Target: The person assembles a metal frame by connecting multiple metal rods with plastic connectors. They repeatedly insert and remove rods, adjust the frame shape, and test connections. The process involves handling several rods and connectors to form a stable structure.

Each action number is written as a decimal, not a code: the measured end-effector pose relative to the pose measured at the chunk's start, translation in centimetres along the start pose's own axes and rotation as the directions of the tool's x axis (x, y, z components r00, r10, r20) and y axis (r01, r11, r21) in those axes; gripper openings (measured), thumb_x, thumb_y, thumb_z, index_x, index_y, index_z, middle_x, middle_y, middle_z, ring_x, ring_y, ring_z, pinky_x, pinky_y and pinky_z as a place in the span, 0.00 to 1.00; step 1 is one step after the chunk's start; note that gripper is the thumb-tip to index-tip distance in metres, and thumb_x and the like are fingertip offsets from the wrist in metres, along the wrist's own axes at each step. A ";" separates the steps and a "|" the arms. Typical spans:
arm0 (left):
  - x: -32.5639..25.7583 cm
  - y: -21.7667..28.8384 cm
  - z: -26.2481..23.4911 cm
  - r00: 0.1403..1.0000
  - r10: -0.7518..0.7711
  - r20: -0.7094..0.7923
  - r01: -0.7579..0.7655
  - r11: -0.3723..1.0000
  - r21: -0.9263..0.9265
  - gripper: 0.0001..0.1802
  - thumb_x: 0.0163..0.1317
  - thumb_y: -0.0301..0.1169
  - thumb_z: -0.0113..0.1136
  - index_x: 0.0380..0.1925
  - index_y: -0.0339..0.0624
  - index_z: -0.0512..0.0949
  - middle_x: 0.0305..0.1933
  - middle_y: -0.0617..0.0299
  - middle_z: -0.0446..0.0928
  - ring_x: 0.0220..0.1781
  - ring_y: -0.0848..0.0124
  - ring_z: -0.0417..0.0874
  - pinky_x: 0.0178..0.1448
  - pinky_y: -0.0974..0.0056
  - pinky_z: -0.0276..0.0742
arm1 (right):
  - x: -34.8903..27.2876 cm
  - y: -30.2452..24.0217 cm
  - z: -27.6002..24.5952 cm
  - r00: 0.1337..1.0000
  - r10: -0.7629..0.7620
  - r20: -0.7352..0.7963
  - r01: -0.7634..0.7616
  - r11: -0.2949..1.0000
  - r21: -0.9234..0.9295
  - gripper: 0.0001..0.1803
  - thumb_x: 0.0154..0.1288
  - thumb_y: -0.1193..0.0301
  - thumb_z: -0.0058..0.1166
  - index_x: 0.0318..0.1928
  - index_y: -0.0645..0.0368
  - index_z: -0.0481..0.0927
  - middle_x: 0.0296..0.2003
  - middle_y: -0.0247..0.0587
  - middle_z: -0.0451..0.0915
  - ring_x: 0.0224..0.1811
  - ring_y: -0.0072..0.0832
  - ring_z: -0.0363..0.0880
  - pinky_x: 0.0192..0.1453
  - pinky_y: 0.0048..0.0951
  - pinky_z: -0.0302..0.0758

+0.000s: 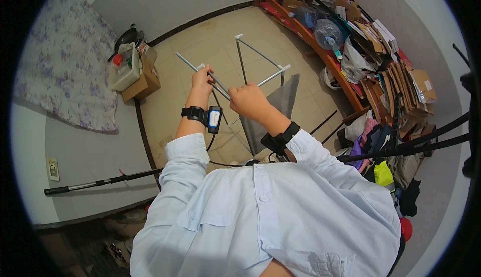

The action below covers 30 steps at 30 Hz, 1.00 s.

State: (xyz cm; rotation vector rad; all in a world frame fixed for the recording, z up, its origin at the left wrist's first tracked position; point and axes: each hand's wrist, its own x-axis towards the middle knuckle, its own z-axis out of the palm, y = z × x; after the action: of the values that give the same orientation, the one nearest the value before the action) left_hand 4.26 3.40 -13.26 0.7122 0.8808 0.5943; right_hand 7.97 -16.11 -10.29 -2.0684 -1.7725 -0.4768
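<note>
My left hand (pixel 202 80) is closed round a thin grey metal tube (pixel 186 61), close to a white plastic connector (pixel 201 66). The tube slants from the far left down toward my right hand (pixel 249 100), whose closed fingers grip its nearer end. Below and beyond my hands stands an open frame of metal tubes (pixel 258 52), joined by white corner connectors (pixel 284 68). A dark grey fabric panel (pixel 284 96) hangs on the frame's right side, partly hidden by my right forearm. My fingers cover part of the tube.
A cardboard box (pixel 144 79) with a white plastic bin (pixel 126 69) stands by the left wall. On the right, an orange wooden bed frame (pixel 300 31) bears flattened cardboard (pixel 401 84), bags and a large water bottle (pixel 328 34). A black pole (pixel 105 181) lies across the lower left.
</note>
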 end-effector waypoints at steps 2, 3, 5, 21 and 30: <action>-0.1 0.1 -0.2 0.997 0.017 0.072 -0.017 1.000 -0.004 0.06 0.64 0.31 0.54 0.32 0.41 0.73 0.26 0.60 0.73 0.17 0.77 0.61 0.22 0.72 0.60 | -0.2 -0.1 0.0 1.000 -0.002 -0.019 0.001 0.999 -0.039 0.06 0.47 0.70 0.54 0.24 0.56 0.71 0.16 0.37 0.74 0.20 0.35 0.76 0.30 0.33 0.68; -0.3 0.2 -0.3 0.991 0.033 0.127 -0.034 0.999 0.005 0.06 0.64 0.32 0.53 0.32 0.42 0.73 0.26 0.61 0.73 0.17 0.78 0.61 0.23 0.72 0.61 | -0.4 -0.1 -0.1 1.000 -0.005 -0.027 0.004 1.000 -0.029 0.06 0.47 0.70 0.54 0.24 0.55 0.71 0.16 0.37 0.75 0.20 0.34 0.76 0.31 0.33 0.68; -0.8 0.6 -0.5 0.970 0.063 0.235 -0.070 0.997 0.019 0.08 0.65 0.34 0.53 0.31 0.43 0.72 0.26 0.62 0.73 0.17 0.79 0.61 0.25 0.72 0.62 | -0.8 -0.1 -0.2 0.998 -0.014 -0.067 0.014 1.000 -0.006 0.06 0.46 0.70 0.54 0.23 0.54 0.71 0.16 0.38 0.75 0.20 0.34 0.77 0.31 0.32 0.68; -3.6 2.1 -0.9 0.859 0.276 0.431 -0.409 0.876 0.256 0.10 0.66 0.41 0.52 0.33 0.49 0.68 0.24 0.70 0.71 0.18 0.83 0.61 0.23 0.76 0.58 | -2.1 4.0 1.4 0.887 0.440 -0.143 -0.403 0.887 0.226 0.30 0.54 0.64 0.59 0.56 0.61 0.67 0.52 0.53 0.69 0.56 0.46 0.66 0.59 0.46 0.62; -5.6 2.0 -2.0 0.816 0.279 0.507 -0.449 0.858 0.251 0.12 0.66 0.40 0.53 0.29 0.46 0.70 0.23 0.69 0.71 0.20 0.81 0.64 0.24 0.76 0.61 | 3.5 11.4 2.5 0.714 0.686 -0.142 -0.475 0.623 0.621 0.37 0.59 0.63 0.57 0.66 0.57 0.55 0.53 0.65 0.69 0.53 0.49 0.72 0.55 0.42 0.70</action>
State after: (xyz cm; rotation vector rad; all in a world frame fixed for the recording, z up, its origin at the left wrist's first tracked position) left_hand -0.58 1.25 -9.95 1.3247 0.4037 0.5786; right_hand 19.79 -13.41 -11.44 -1.8270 -0.7736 -0.1098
